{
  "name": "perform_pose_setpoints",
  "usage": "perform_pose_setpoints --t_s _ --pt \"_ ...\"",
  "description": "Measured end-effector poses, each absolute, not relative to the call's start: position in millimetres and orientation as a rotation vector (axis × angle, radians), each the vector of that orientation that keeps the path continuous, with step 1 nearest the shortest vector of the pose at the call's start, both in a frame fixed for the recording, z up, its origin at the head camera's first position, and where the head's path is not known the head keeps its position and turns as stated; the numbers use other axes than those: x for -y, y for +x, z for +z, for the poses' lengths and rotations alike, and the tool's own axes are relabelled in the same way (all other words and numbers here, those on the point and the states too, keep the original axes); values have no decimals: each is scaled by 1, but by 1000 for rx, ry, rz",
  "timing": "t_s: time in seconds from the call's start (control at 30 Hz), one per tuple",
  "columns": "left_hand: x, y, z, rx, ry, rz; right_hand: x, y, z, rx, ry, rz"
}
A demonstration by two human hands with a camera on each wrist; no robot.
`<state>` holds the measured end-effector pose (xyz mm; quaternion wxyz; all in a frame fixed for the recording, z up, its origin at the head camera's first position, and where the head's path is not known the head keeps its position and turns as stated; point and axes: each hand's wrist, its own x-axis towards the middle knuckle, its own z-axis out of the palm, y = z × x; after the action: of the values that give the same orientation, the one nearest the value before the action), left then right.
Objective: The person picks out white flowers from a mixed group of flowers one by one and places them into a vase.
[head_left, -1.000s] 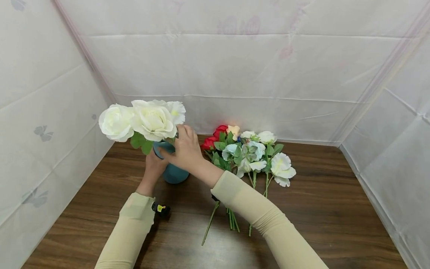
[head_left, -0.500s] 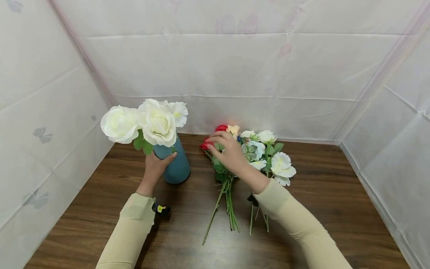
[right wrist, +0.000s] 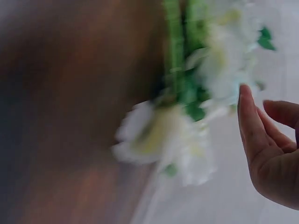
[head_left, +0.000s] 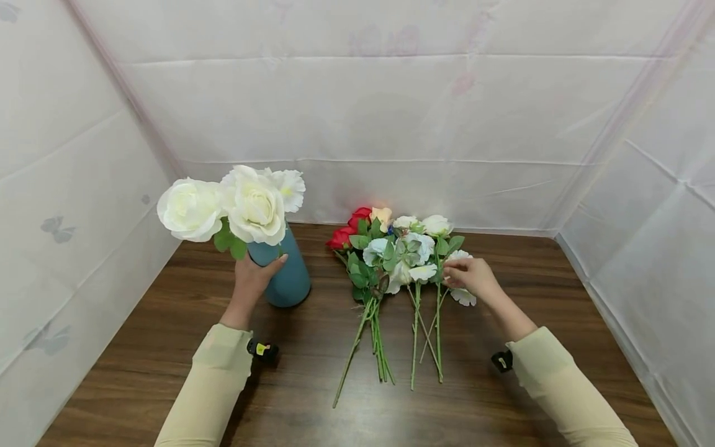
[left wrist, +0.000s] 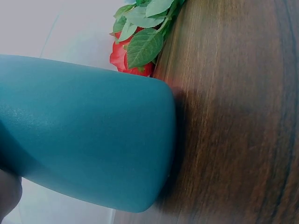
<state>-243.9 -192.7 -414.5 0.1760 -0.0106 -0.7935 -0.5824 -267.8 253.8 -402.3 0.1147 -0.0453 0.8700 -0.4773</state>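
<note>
My left hand grips the upper part of a blue-green vase, thumb on its near side and the other fingers mostly hidden. White artificial roses with a few green leaves stand in the vase, covering its mouth in the head view. In the left wrist view the vase fills much of the picture, its base on the table. My right hand hovers over a white flower at the right of the flower pile. In the right wrist view the right hand holds nothing, fingers apart from the blurred white flowers.
Red roses, a peach rose, pale blue flowers and white flowers lie in a pile on the wooden table. Their green stems point towards the near edge. Pale sheets hang behind and at both sides.
My right hand has left the flowers in the vase and moved right, across the pile, to the white flower at its right side. The left hand stays on the vase.
</note>
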Motion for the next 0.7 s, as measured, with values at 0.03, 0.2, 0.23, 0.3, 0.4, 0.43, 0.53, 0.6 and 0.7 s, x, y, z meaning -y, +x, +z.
perform_pose_setpoints --t_s 0.03,0.2,0.23,0.3,0.4,0.43,0.53,0.6,0.7 --pt "193 -244 -414 2246 -31 -1649 -257 -268 -406 -2502 -101 -1393" --pt "193 -244 -413 2240 -26 -1669 -266 -269 -423 -2342 19 -1419" --pt "192 -244 -414 2238 -23 -1677 -266 -270 -426 -2325 39 -1429" --pt "191 -244 -413 2240 -14 -1681 -267 -272 -430 -2296 76 -1446" --pt "190 -244 -413 2239 -10 -1680 -267 -276 -433 -2264 117 -1472" --pt "190 -244 -413 2238 -12 -1680 -267 -278 -434 -2251 119 -1475" --pt "191 -245 -413 2236 -20 -1678 -266 -280 -434 -2219 128 -1484" --pt "192 -245 -414 2233 -25 -1677 -266 -282 -434 -2195 120 -1478" --pt "193 -246 -414 2227 -35 -1672 -265 -283 -434 -2133 117 -1494"
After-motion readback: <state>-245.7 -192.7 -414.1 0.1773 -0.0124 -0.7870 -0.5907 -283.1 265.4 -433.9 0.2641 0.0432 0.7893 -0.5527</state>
